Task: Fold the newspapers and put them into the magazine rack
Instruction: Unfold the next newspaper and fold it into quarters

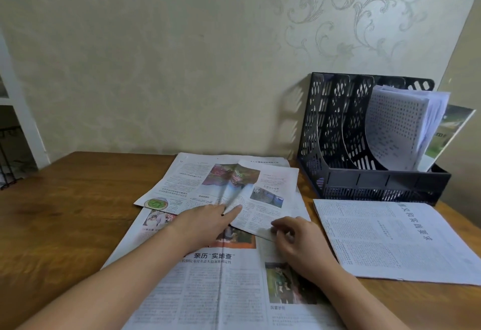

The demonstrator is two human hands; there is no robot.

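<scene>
Wooden table [65, 199] set against a pale patterned wall [156, 56]. A large newspaper [208, 290] lies spread flat at the near middle of the table, under both forearms. On its far part lies a second, smaller sheet [208, 184], partly folded, with a raised crease running through its colour picture; its near right corner points toward the person.

Left hand [205, 221]: laid on the sheet's near edge, fingers straight and pointing toward the crease, pressing the paper down; nothing is grasped. Right hand [294, 236]: fingers curled, pinching the sheet's near right corner, which sits directly under the fingertips. The sheet thus lies just ahead of both hands, the left on its near middle, the right at its corner, and the crease runs away from the left fingertips.

To the right, apart from the hands, a folded paper [390, 238] of dense text lies flat on the table, its far edge just before the rack [338, 147]. The rack is black, perforated, with several upright dividers, and stands at the far right against the wall. Its rightmost slots hold folded papers [398, 126], leaning and curling leftward; the left slots show only dividers.
</scene>
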